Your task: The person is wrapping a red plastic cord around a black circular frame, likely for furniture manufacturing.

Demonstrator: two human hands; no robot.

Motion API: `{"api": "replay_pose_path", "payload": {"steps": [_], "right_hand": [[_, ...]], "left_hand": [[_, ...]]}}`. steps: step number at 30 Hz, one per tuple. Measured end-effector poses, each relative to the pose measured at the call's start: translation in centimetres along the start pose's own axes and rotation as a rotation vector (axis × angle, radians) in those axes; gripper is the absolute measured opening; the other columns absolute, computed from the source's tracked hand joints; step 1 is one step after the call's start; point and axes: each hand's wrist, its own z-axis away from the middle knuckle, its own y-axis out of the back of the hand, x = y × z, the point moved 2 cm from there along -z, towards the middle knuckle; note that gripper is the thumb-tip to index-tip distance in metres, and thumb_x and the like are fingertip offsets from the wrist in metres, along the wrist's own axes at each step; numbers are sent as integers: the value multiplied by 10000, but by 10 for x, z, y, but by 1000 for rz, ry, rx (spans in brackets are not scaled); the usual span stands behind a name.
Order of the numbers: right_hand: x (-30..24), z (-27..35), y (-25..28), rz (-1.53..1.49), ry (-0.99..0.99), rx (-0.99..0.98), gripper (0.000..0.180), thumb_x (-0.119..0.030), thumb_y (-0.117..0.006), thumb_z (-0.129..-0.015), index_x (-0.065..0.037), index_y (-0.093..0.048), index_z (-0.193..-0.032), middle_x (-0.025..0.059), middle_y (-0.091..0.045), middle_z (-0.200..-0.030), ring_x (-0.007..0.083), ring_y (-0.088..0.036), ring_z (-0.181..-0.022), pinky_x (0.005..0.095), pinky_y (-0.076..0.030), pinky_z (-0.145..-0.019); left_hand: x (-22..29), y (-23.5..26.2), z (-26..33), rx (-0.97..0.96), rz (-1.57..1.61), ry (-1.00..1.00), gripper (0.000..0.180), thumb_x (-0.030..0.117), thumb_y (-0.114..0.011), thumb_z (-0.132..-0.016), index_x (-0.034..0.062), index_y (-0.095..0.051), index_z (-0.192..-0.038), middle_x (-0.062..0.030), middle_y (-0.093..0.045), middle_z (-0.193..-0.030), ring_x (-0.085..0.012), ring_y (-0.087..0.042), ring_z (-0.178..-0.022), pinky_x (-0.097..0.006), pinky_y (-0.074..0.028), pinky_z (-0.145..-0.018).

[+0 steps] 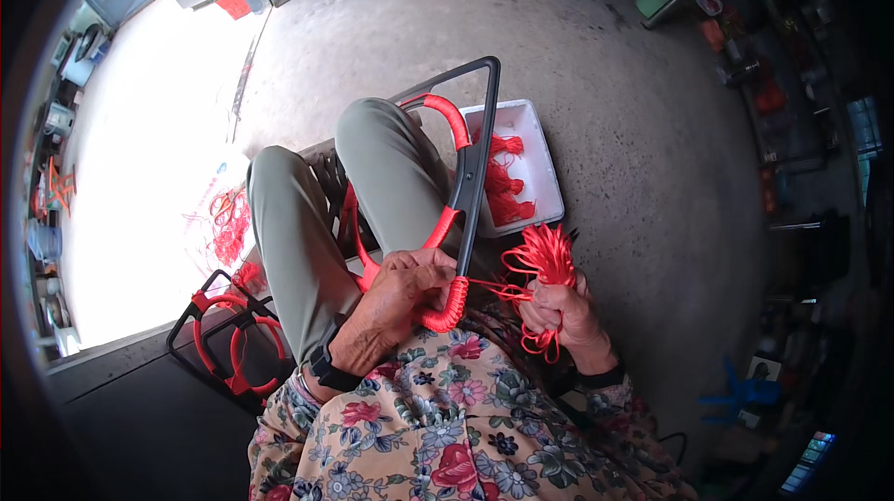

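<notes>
Left fingers [426,275]: black frame [472,166] gripped | right fingers [549,299]: red cord bundle [549,257] clenched | beside left: corner [453,307] wrapped, bar [466,248] above bare

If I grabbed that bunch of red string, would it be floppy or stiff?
The bunch of red string would probably flop, since loose loops dangle below the right hand. It's likely light, being just thin cord held up one-handed. It might tug back, because strands stretch from it to the black frame.
</notes>
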Motion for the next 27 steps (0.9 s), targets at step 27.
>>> {"api": "replay_pose_path", "payload": {"steps": [27], "right_hand": [[-73, -76, -85, 1757, 838, -218, 321, -119, -718, -741, -33, -598, -1026, 84, -592, -913, 254, -548, -925, 369, -385, -816]], "left_hand": [[36, -36, 5, 344, -1066, -1032, 418, 149, -707, -820, 16, -585, -1197, -141, -572, -1152, -249, -556, -1027, -327, -450, -875]]}}
